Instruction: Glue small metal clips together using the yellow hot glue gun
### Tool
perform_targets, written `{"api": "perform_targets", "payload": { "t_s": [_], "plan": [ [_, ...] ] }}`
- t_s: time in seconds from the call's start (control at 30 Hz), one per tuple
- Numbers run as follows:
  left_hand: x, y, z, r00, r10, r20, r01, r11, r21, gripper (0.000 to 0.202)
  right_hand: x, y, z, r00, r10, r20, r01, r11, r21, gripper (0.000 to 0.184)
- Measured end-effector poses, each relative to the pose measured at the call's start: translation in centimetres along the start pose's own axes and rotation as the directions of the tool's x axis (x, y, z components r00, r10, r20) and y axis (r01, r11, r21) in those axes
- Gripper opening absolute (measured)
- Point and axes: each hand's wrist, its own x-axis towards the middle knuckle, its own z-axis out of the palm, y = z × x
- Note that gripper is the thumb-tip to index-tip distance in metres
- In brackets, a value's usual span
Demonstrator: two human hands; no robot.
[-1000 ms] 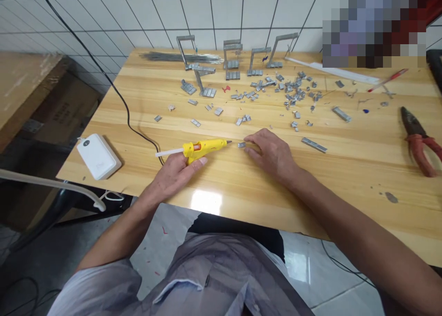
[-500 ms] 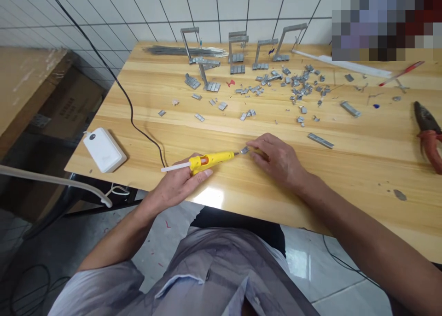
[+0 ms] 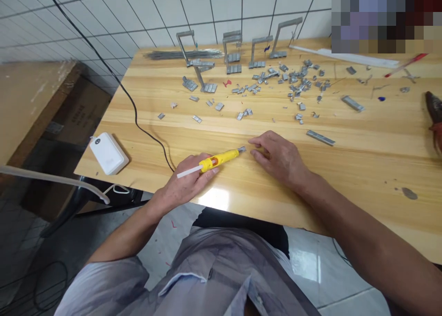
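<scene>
My left hand (image 3: 186, 180) is wrapped round a yellow hot glue gun (image 3: 223, 158). A white glue stick sticks out of its rear end. The gun's nozzle reaches a small grey strip piece (image 3: 242, 149) low over the wooden table; whether the two touch is hard to tell. Just right of that piece is my right hand (image 3: 279, 157), thumb and forefinger apart with nothing visible between them. Its lower fingers are partly hidden beneath the hand.
Several grey bracket-shaped stands (image 3: 257, 51) line the back of the table (image 3: 165, 136), with scattered grey pieces (image 3: 300, 83) before them. A white power bank (image 3: 109, 154) lies at left, a black cable (image 3: 133, 104) crosses the table, and pliers (image 3: 435, 118) are at far right.
The glue gun has moved slightly right, its nozzle now at the grey piece. My right fingertips, which were at that piece, are now apart from it. The view has shifted a little.
</scene>
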Motion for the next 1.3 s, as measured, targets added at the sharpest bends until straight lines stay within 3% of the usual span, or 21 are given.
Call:
{"api": "perform_targets", "payload": {
  "t_s": [0.2,0.6,0.9,1.3],
  "plan": [
    [0.6,-0.1,0.5,0.994,0.085,-0.07,-0.077,0.991,0.11,0.029,-0.1,-0.1,0.1,0.996,0.018,0.082,-0.017,1.0,-0.02,0.025],
    [0.9,0.0,0.6,0.982,0.185,0.042,-0.189,0.929,0.318,0.029,-0.1,-0.3,0.4,0.994,0.036,0.1,-0.031,0.998,-0.048,0.027],
    [1.1,0.3,0.5,0.993,0.089,0.078,-0.106,0.963,0.248,0.024,-0.1,-0.4,0.2,0.992,0.044,0.121,-0.037,0.998,-0.059,0.028],
    [0.6,0.5,0.4,0.985,0.168,0.034,-0.171,0.945,0.277,0.025,0.0,-0.5,0.0,0.989,0.041,0.14,-0.03,0.996,-0.081,0.026]
  ]
}}
